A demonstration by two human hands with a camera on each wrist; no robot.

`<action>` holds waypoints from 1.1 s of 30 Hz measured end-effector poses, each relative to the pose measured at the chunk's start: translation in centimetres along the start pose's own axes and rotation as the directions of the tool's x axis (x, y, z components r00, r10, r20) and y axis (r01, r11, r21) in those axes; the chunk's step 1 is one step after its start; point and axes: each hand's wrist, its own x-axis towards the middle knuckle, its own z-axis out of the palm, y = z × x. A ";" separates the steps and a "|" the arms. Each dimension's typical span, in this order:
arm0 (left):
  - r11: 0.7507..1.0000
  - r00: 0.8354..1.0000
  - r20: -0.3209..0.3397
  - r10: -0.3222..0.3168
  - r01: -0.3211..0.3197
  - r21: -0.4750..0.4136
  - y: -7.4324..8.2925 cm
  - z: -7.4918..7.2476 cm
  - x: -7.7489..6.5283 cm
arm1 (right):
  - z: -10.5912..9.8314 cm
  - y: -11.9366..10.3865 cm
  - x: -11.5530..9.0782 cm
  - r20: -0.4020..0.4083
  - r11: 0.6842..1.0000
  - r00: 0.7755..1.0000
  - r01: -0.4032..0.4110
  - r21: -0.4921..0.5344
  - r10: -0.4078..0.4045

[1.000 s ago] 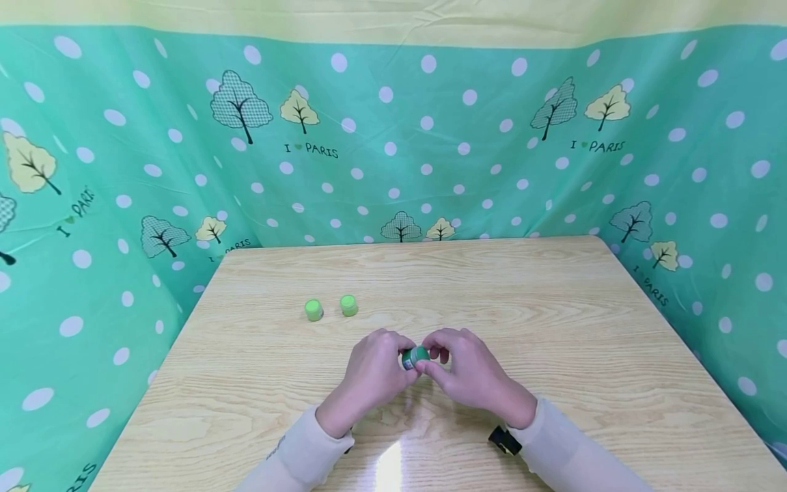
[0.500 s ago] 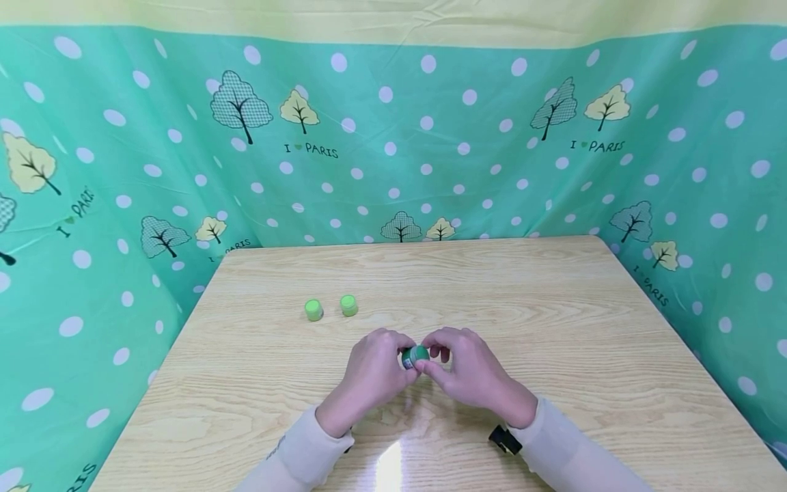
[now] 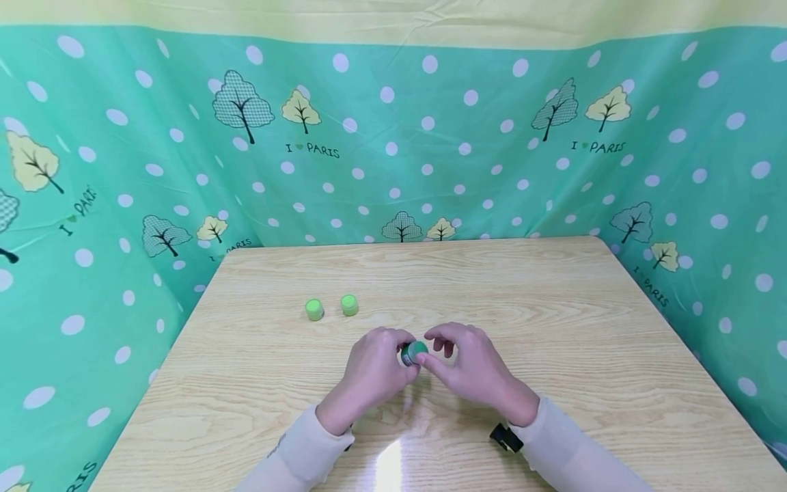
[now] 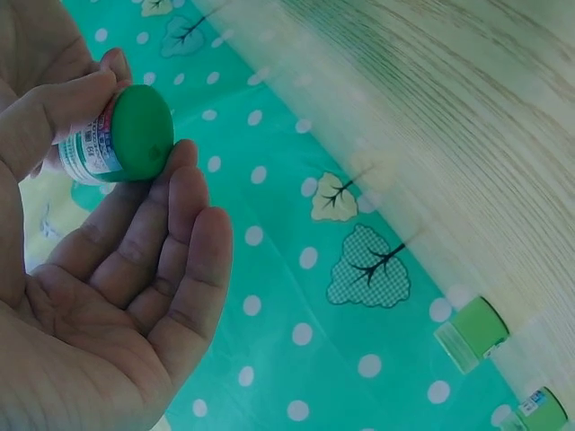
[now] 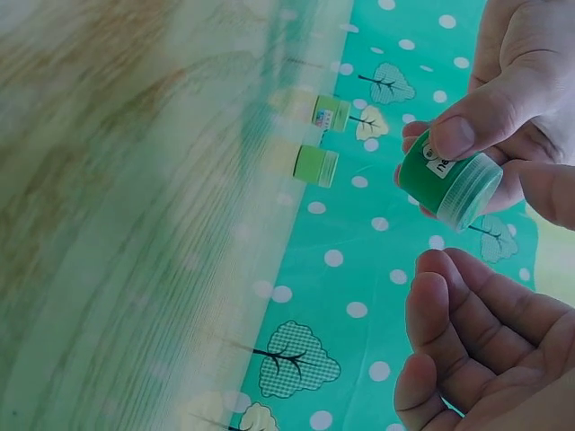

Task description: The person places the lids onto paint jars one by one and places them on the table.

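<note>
My left hand (image 3: 376, 362) grips a small jar (image 3: 408, 354) with a dark green body, a printed label and a clear ridged lid. Its thumb presses one side of the jar in the right wrist view, while fingers support the other. The lid (image 5: 470, 193) points toward my right hand (image 3: 470, 362). The right thumb is at the lid's edge; whether it touches cannot be told. The right hand's other fingers (image 5: 449, 314) are loosely bent and apart from the jar. In the left wrist view, the green base of the jar faces the camera.
Two light green jars with clear lids stand left of the hands on the wooden table (image 3: 522, 294): a left one (image 3: 314, 309) and a right one (image 3: 349, 305). A dotted green curtain (image 3: 424, 164) encloses the back and sides.
The right hand's fingers have lifted off the jar's lid and spread slightly away from it. The jar has tilted a little in the left hand. The two light green jars stay put.
</note>
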 end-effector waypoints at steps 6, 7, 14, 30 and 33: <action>1.000 1.000 0.001 -0.021 0.021 -0.014 -0.1 -0.1 0.0 | 0.0 0.3 0.0 -0.009 1.000 1.000 -0.004 -0.010 0.004; 1.000 1.000 0.002 -0.027 0.027 -0.016 -0.1 -0.2 0.0 | 0.0 0.4 0.0 -0.012 1.000 1.000 -0.005 -0.011 0.005; 0.998 0.998 -0.014 -0.058 0.058 -0.003 -0.4 -0.2 0.2 | -0.2 0.5 0.0 -0.027 0.999 0.999 -0.029 -0.019 0.028; 0.993 0.993 -0.027 -0.116 0.117 0.007 -1.5 -0.4 0.5 | -0.4 0.3 0.1 -0.023 0.996 0.997 -0.072 -0.046 0.071; 0.990 0.990 0.000 -0.143 0.143 0.022 -1.9 -0.4 0.6 | -0.4 0.3 0.1 -0.019 0.996 0.997 -0.081 -0.046 0.080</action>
